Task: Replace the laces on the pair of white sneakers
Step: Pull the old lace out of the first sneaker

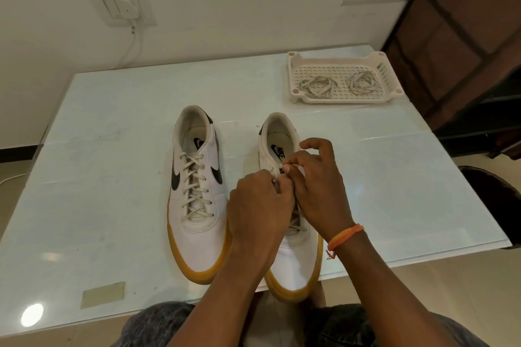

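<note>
Lower centre: left hand [259, 203] and right hand [318, 186] pinch the lace [284, 167] at the right sneaker's [293, 267] top eyelets, apparently working it. Left of it, the other sneaker [197, 222] is fully laced. Upper right: two laces [317, 86] coiled in a tray [332, 60], within reach.

"NIKE" with swoosh printed on insole [277, 151] of right sneaker [293, 262]. Left sneaker [197, 205] insole [199, 143] has same black logo, text too small to read. Black swoosh [177, 177] on its side.
</note>
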Available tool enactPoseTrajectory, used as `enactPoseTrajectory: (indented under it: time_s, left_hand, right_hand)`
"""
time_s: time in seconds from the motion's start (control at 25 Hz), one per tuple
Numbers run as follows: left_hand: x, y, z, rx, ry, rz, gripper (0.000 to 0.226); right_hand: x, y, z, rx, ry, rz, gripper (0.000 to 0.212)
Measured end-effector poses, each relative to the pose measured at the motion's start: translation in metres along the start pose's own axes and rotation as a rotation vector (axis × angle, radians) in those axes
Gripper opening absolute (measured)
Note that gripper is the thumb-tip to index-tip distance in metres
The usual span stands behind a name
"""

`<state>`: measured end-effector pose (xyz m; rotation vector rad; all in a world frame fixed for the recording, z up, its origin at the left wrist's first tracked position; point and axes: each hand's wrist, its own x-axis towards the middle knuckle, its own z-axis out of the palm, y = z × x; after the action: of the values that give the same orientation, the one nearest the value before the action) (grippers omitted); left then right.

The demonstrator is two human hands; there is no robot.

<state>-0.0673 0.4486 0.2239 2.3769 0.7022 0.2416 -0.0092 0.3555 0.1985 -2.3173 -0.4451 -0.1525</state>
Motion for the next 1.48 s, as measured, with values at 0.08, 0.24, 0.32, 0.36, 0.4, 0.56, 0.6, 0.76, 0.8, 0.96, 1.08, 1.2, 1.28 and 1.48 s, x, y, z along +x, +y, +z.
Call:
enactPoseTrajectory:
  time_s: [0.08, 0.24, 0.32, 0.36, 0.4, 0.56, 0.6, 0.76, 0.8, 0.96, 1.08, 1.2, 1.28, 1.48]
  left_hand:
    - [0.001, 0.000, -0.002, -0.015, -0.009, -0.028, 0.033]
    - [0.003, -0.004, -0.006, -0.079, 0.006, 0.002, 0.040]
    - [0.007, -0.008, -0.009, -0.085, -0.015, 0.034, 0.040]
    - [0.010, -0.011, -0.012, -0.088, -0.033, 0.032, 0.040]
    - [0.015, -0.014, -0.016, -0.085, -0.030, 0.029, 0.038]
    - [0.026, -0.014, -0.034, -0.063, 0.071, 0.230, 0.013]
    - [0.025, -0.012, -0.034, -0.013, 0.030, 0.316, 0.015]
    - [0.017, -0.006, -0.012, 0.326, -0.124, 0.432, 0.026]
    - [0.017, -0.007, -0.006, 0.354, -0.141, 0.411, 0.027]
    - [0.025, -0.015, 0.007, 0.259, -0.192, 0.276, 0.027]
    - [0.023, -0.011, 0.009, 0.215, -0.166, 0.214, 0.028]
    - [0.017, 0.001, -0.005, 0.038, -0.100, 0.305, 0.018]
    - [0.022, -0.002, -0.019, -0.126, -0.157, 0.223, 0.018]
    - [0.040, -0.025, -0.046, -0.334, -0.465, -0.057, 0.028]
  right_hand:
    - [0.002, -0.002, 0.001, 0.153, 0.120, 0.098, 0.005]
    - [0.015, 0.014, -0.024, 0.600, 0.249, 0.521, 0.011]
    - [0.019, 0.031, -0.038, 0.516, 0.178, 0.631, 0.012]
    - [0.019, 0.037, -0.040, 0.451, 0.181, 0.627, 0.011]
    - [0.019, 0.040, -0.040, 0.393, 0.198, 0.598, 0.010]
    - [0.020, 0.028, -0.034, 0.199, 0.218, 0.292, 0.028]
    - [0.019, 0.025, -0.031, 0.197, 0.195, 0.168, 0.029]
    - [0.011, 0.025, -0.015, 0.017, -0.061, -0.156, 0.040]
    - [0.011, 0.028, -0.012, -0.068, -0.103, -0.186, 0.041]
    - [0.011, 0.027, -0.014, -0.130, -0.117, -0.170, 0.029]
    - [0.012, 0.027, -0.013, -0.126, -0.132, -0.135, 0.025]
    - [0.013, 0.028, -0.015, -0.111, -0.148, -0.125, 0.023]
    - [0.014, 0.029, -0.018, -0.074, -0.153, -0.135, 0.020]
    - [0.015, 0.029, -0.017, -0.004, -0.176, -0.108, 0.019]
